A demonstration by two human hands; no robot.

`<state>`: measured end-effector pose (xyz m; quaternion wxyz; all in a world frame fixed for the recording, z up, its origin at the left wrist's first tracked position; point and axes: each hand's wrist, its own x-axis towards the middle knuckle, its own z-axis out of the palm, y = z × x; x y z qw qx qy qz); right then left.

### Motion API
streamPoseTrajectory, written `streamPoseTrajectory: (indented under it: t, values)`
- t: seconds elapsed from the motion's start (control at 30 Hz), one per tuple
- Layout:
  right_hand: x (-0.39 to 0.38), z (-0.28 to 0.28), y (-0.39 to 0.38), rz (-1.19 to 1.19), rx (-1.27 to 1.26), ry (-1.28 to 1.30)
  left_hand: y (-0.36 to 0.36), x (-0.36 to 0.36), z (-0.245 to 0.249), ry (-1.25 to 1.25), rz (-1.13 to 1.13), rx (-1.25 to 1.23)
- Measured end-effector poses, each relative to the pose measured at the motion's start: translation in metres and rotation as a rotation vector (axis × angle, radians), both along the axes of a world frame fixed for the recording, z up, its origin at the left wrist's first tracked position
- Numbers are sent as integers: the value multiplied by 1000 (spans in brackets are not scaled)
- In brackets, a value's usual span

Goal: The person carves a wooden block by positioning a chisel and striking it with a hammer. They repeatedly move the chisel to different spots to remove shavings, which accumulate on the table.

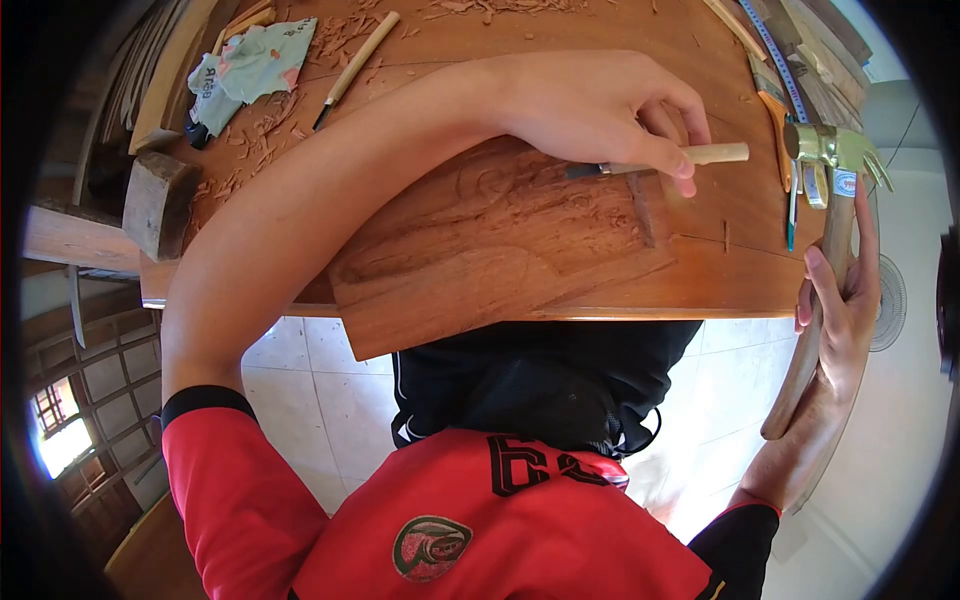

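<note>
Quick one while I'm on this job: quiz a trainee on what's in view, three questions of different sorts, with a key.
1. Short answer: what does the right hand grip?
2. True or false: one corner of the carved board sticks out past the edge of the table nearest the person.
3. Multiple choice: the chisel in the left hand has its pale wooden end pointing toward which side of the picture?
a) left
b) bottom
c) right

Key:
1. A claw hammer
2. True
3. c
</note>
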<state>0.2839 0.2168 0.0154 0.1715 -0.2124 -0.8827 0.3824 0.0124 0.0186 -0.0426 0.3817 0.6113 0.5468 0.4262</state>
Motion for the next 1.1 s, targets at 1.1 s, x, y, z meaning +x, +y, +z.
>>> streamPoseTrajectory:
  t: [1.1]
  values:
    - [4, -3, -15, -40, -52, -55, -1, -5, -2, 34, -102, 8]
